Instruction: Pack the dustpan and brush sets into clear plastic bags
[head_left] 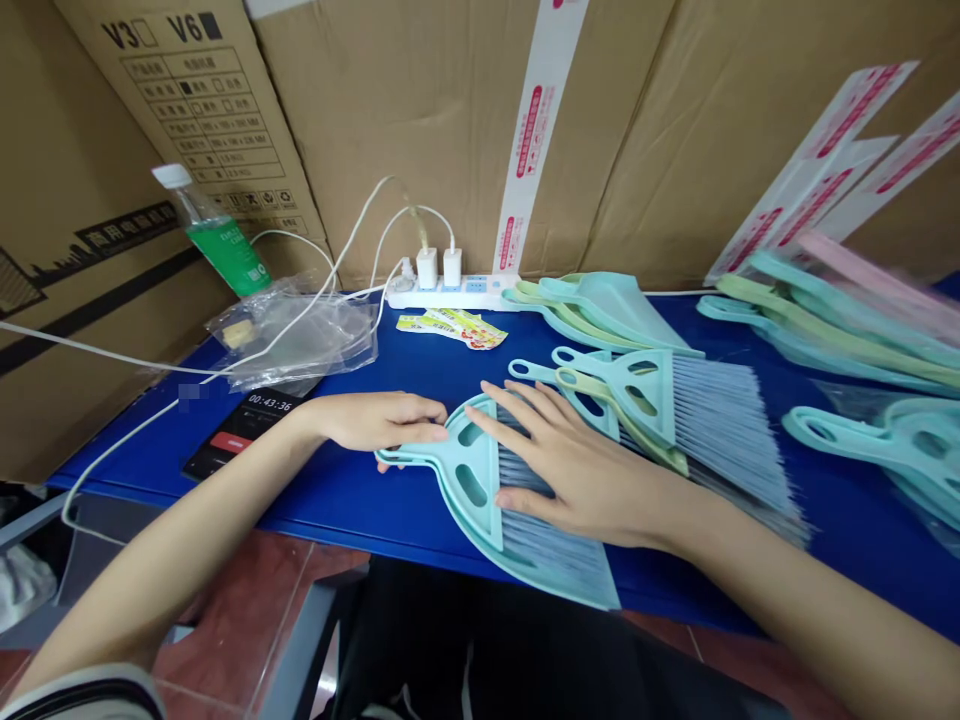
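A mint-green hand brush (469, 470) lies on a matching dustpan (480, 545) at the front edge of the blue table. My left hand (394, 420) is closed around their handles, thumb on top. My right hand (559, 460) rests with spread fingers on the brush head and its grey-blue bristles. Just beyond it lie several other small brushes (637, 390), mint and light green, with bristles pointing right. Behind these, several dustpans (615, 310) are stacked near the power strip.
A white power strip (457, 292) with chargers stands against cardboard boxes (427, 120). At left are a green-labelled bottle (225, 250), clear plastic bags (300, 335), and a phone (247, 430) with cables across it. More dustpans (840, 330) and a bagged brush set (892, 445) lie at right.
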